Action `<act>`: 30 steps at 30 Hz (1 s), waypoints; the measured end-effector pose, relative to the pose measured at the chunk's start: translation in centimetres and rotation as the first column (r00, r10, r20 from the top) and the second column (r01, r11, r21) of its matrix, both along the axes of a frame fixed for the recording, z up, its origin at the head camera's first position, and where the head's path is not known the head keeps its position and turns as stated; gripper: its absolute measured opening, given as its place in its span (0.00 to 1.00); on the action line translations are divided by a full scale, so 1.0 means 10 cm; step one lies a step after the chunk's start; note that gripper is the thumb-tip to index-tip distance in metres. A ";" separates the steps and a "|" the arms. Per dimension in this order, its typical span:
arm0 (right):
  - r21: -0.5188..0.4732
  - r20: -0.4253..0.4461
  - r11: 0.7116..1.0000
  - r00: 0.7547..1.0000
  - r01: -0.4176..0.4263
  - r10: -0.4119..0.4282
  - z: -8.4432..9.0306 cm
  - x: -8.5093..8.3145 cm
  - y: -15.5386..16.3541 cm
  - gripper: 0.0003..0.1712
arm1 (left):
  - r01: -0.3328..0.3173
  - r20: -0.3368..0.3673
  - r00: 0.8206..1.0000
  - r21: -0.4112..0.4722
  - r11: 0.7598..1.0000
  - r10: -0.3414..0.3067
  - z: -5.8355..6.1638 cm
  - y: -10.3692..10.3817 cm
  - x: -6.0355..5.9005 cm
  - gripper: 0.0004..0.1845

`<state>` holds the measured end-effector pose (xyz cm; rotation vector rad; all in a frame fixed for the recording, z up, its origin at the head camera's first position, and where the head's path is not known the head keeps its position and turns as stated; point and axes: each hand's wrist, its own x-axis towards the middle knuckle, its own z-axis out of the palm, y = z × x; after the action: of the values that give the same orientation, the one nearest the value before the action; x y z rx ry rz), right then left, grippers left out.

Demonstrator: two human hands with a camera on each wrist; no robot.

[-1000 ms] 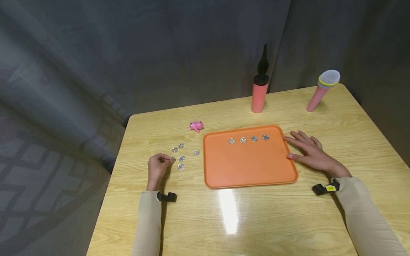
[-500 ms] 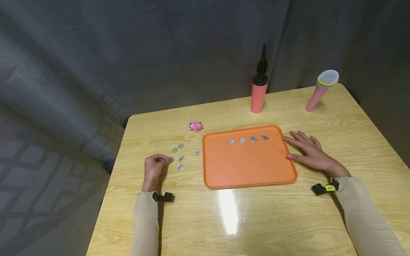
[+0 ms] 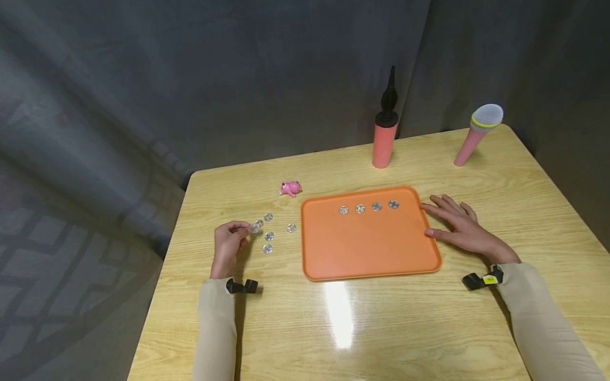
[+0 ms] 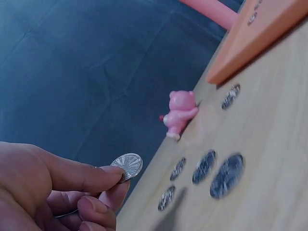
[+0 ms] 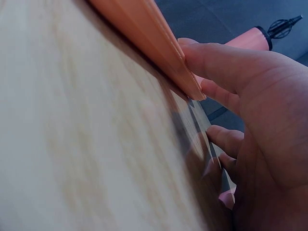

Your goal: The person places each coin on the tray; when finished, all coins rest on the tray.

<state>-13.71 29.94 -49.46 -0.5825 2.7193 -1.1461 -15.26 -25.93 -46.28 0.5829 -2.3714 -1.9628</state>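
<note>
The left hand (image 3: 227,244) pinches a small round silver coin (image 4: 127,165) between thumb and fingertip, lifted just clear of the loose silver coins (image 3: 268,236) left of the flat orange plastic tray (image 3: 367,254); the right hand (image 3: 459,228) rests flat, fingers straight against the tray's right rim, seemingly steadying it.
</note>
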 end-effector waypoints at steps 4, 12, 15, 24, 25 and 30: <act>0.005 0.009 1.000 1.000 0.010 -0.010 -0.01 -0.01 0.00 0.39 | 0.036 -0.038 0.999 -0.003 0.999 -0.036 0.05 0.11 -0.07 0.03; 0.001 0.011 1.000 1.000 0.012 -0.012 -0.01 -0.01 0.00 0.39 | 0.139 -0.065 0.988 -0.005 0.990 -0.139 0.11 0.45 -0.29 0.04; -0.001 0.018 1.000 1.000 0.016 -0.016 -0.03 -0.01 0.00 0.39 | 0.165 -0.061 0.984 -0.010 0.986 -0.166 0.09 0.60 -0.36 0.03; -0.009 0.025 1.000 0.999 0.022 -0.022 -0.02 -0.01 -0.02 0.39 | 0.235 -0.077 0.969 0.007 0.972 -0.234 0.02 0.99 -0.51 0.06; -0.009 0.023 1.000 1.000 0.021 -0.021 -0.02 -0.01 -0.02 0.39 | 0.240 -0.079 0.968 0.006 0.971 -0.239 0.02 1.03 -0.52 0.07; -0.008 0.020 1.000 1.000 0.019 -0.019 -0.02 -0.01 -0.02 0.39 | 0.244 -0.086 0.965 -0.045 0.969 -0.247 -0.02 1.24 -0.56 0.06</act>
<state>-13.80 29.75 -49.61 -0.5442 2.7111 -1.1613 -20.88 -13.54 -46.45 0.1995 -2.5205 -1.9833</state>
